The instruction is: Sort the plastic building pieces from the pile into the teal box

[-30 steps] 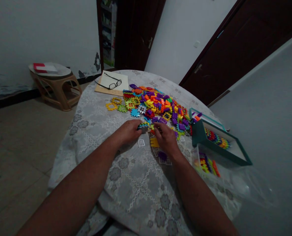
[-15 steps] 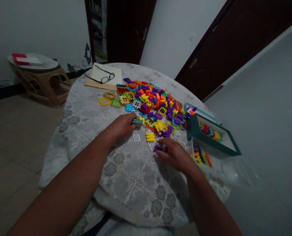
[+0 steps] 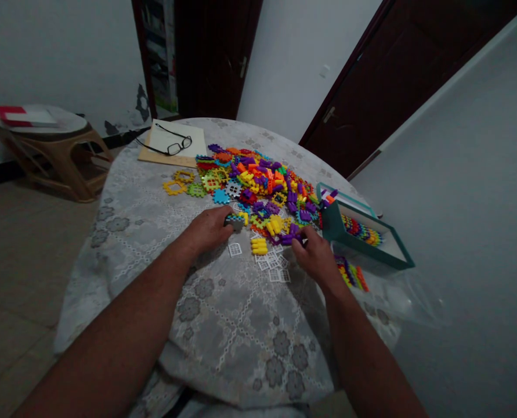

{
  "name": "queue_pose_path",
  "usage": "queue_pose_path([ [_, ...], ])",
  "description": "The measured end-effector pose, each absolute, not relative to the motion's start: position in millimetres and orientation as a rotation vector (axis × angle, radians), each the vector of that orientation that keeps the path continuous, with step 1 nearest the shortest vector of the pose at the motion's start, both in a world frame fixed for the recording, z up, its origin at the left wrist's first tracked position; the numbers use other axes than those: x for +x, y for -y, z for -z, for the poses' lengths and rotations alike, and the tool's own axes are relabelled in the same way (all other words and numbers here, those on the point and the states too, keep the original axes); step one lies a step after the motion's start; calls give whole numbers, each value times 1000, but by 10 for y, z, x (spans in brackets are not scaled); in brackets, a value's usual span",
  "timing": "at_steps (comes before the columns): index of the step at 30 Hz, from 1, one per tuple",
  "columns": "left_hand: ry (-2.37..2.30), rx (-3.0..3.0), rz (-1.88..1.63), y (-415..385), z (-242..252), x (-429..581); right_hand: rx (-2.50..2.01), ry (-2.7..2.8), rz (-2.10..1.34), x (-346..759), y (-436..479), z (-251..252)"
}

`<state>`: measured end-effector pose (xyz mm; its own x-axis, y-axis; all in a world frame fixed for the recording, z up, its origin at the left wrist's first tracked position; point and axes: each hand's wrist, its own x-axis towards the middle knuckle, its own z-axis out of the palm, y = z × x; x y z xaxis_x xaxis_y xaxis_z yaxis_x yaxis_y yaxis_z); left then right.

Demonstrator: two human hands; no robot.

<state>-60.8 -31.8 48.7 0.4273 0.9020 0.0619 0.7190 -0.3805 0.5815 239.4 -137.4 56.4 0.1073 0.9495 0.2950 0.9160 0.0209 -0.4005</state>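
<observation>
Table (image 3: pixel 223 325): round and draped in a lace cloth, it carries the block pile, my landmark for every place below.
Block pile (image 3: pixel 258 174): a loose, many-coloured heap of plastic pieces. I judge that a careless sweep of either wrist could scatter its near edge.
Teal box (image 3: pixel 362 244): open, just right of the pile, with rows of blocks inside. I judge the right forearm, passing close, could knock it toward the table's rim.
Left hand (image 3: pixel 208 229): at the near-left edge of the pile, fingers curled shut around the block assembly and knuckles resting on the cloth.
Right hand (image 3: pixel 314 258): at the near-right edge of the pile, thumb and fingertips pinched together on the purple block, the other fingers folded.
Block assembly (image 3: pixel 234 220): small, grey and blue, gripped at the pile's near edge. I judge it could come apart if squeezed askew.
White grilles (image 3: pixel 273 267): flat window pieces lying just in front of the pile, between the hands, and easy to drag off under a palm.
Purple block (image 3: pixel 293 235): touching its neighbours at the pile's near edge. I cannot tell whether it is lifted clear.
</observation>
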Motion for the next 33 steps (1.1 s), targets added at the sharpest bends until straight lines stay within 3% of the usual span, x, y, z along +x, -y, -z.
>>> queue_pose_path([
  [9,-1393,2229,-521,278,-409,-613,-1908,2035,17,2411,1230,-195],
  [16,-1374,2234,-514,282,-433,-620,-1871,1935,39,2468,1273,-165],
  [23,-1377,2255,-501,303,-460,-619,-1915,1479,-50,2554,1171,-181],
  [33,-1369,2221,-502,267,-453,-628,-2041,1679,65,2430,777,-175],
])
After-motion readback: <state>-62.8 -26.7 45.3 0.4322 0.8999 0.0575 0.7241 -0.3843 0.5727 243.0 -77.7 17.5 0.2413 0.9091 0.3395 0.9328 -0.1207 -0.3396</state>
